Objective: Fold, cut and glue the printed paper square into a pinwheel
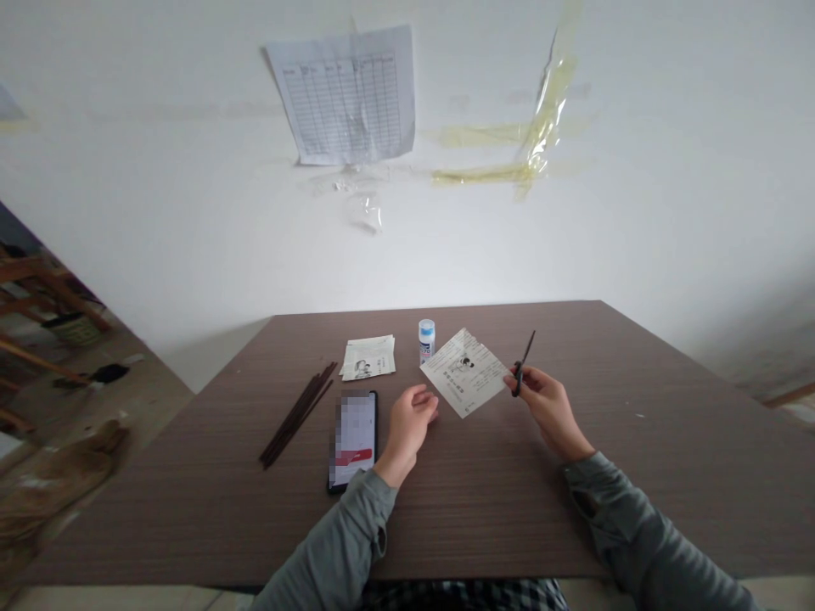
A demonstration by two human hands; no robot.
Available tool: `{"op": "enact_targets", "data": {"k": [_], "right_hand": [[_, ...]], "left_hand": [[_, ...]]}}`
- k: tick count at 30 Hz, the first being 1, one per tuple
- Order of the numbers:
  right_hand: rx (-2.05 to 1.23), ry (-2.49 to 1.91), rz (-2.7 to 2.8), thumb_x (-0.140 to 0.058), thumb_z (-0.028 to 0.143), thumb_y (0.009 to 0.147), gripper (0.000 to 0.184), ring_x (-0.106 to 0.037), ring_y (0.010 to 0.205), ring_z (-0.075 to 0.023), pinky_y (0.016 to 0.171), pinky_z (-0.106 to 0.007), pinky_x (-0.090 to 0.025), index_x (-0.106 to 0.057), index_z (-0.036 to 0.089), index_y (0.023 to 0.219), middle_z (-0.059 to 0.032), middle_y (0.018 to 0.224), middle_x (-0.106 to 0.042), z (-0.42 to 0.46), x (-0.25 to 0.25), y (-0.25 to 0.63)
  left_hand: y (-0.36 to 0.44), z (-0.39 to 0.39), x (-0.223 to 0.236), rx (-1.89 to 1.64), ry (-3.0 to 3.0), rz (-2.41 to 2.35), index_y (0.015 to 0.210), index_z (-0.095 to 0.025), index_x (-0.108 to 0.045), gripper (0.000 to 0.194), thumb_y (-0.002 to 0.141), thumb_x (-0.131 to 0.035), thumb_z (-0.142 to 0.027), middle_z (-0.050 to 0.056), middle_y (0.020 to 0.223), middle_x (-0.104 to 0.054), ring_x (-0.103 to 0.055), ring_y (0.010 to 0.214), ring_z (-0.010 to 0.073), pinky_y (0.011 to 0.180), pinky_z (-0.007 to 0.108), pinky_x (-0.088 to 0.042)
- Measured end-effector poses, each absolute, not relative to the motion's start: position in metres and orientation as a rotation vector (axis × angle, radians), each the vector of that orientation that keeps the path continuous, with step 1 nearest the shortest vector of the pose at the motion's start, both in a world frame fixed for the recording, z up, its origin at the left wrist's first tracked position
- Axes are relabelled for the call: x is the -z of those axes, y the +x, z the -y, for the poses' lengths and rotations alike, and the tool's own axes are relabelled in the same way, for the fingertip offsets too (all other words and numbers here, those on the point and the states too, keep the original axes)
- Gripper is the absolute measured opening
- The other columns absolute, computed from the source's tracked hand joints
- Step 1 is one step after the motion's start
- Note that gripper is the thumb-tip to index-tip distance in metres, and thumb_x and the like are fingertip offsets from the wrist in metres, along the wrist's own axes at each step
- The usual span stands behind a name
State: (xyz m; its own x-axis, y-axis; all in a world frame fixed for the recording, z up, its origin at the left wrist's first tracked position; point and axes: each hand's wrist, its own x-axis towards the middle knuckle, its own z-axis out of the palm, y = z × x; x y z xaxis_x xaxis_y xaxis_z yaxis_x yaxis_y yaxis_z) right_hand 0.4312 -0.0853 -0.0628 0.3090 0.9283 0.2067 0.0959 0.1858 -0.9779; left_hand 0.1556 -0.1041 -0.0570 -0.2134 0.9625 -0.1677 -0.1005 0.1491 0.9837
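Observation:
A pair of dark scissors [518, 373] is held in my right hand [548, 409], blades pointing up and away. At the fingertips of that hand lies the right corner of a square printed sheet of paper [464, 373], turned like a diamond with a small black drawing on it. My left hand [411, 424] is beside the sheet's lower left edge, fingers loosely bent and apart, with nothing in them. Just behind the sheet's left corner stands a small white and blue glue bottle [426, 342].
A small stack of printed paper squares [369, 357] lies left of the bottle. Thin dark brown sticks [296, 417] rest farther left. A phone [354, 441] lies beside my left wrist. The brown table [484, 518] meets a white wall with a taped-up printed form [350, 98].

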Motion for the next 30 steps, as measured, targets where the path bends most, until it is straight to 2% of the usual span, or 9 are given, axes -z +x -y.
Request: {"op": "enact_targets", "data": {"k": [5, 10, 14, 19, 22, 27, 30], "right_hand": [[-0.833, -1.22, 1.1, -0.108, 0.087, 0.07, 0.065, -0.087, 0.106, -0.0415, 0.095, -0.056, -0.073, -0.09, 0.031, 0.099, -0.0141, 0.102, -0.095, 0.086, 0.061, 0.429], [-0.873, -1.21, 1.063, -0.112, 0.08, 0.068, 0.061, -0.089, 0.108, -0.0425, 0.099, -0.058, -0.075, -0.093, 0.03, 0.098, -0.0163, 0.108, -0.097, 0.086, 0.06, 0.431], [-0.882, -1.202, 1.069, -0.112, 0.08, 0.069, 0.061, -0.09, 0.108, -0.0429, 0.101, -0.059, -0.076, -0.093, 0.031, 0.098, -0.0159, 0.109, -0.099, 0.087, 0.059, 0.43], [-0.853, -1.239, 1.078, -0.11, 0.077, 0.071, 0.056, -0.09, 0.106, -0.0424, 0.096, -0.057, -0.075, -0.094, 0.03, 0.097, -0.0169, 0.109, -0.099, 0.087, 0.06, 0.429], [-0.826, -1.267, 1.056, -0.109, 0.074, 0.07, 0.055, -0.088, 0.101, -0.0406, 0.091, -0.054, -0.074, -0.095, 0.028, 0.097, -0.0166, 0.106, -0.099, 0.086, 0.063, 0.43], [-0.75, -1.332, 1.046, -0.108, 0.073, 0.067, 0.058, -0.088, 0.102, -0.0413, 0.093, -0.055, -0.071, -0.083, 0.029, 0.096, -0.0156, 0.102, -0.097, 0.083, 0.072, 0.432], [-0.68, -1.373, 1.046, -0.107, 0.071, 0.064, 0.067, -0.087, 0.098, -0.04, 0.097, -0.057, -0.068, -0.073, 0.032, 0.107, -0.0128, 0.097, -0.096, 0.081, 0.077, 0.431]], "left_hand": [[0.164, 0.105, 0.053, -1.207, 0.779, -1.197, 0.103, -0.017, -0.091, 0.02, 0.099, -0.106, -0.003, 0.011, 0.103, -0.096, -0.097, 0.101, 0.0263, 0.099, 0.041, -0.084], [0.17, 0.108, 0.051, -1.131, 0.84, -1.206, 0.091, -0.016, -0.09, 0.025, 0.092, -0.111, -0.003, 0.009, 0.096, -0.094, -0.094, 0.09, 0.0231, 0.085, 0.034, -0.082], [0.175, 0.11, 0.05, -1.121, 0.849, -1.199, 0.083, -0.016, -0.087, 0.028, 0.094, -0.108, -0.001, 0.009, 0.093, -0.092, -0.091, 0.085, 0.0202, 0.081, 0.029, -0.079], [0.173, 0.109, 0.05, -1.117, 0.853, -1.183, 0.084, -0.017, -0.085, 0.033, 0.088, -0.116, -0.006, 0.006, 0.088, -0.09, -0.088, 0.078, 0.0187, 0.078, 0.029, -0.078], [0.171, 0.109, 0.05, -1.1, 0.852, -1.184, 0.083, -0.018, -0.084, 0.033, 0.088, -0.114, -0.007, 0.006, 0.086, -0.089, -0.088, 0.078, 0.0188, 0.076, 0.027, -0.077], [0.169, 0.109, 0.049, -1.094, 0.833, -1.214, 0.081, -0.017, -0.085, 0.03, 0.091, -0.109, -0.003, 0.007, 0.085, -0.089, -0.087, 0.076, 0.0185, 0.076, 0.028, -0.077], [0.166, 0.109, 0.049, -1.108, 0.826, -1.224, 0.081, -0.018, -0.084, 0.03, 0.092, -0.108, -0.003, 0.006, 0.084, -0.089, -0.087, 0.077, 0.0193, 0.078, 0.03, -0.079]]}}
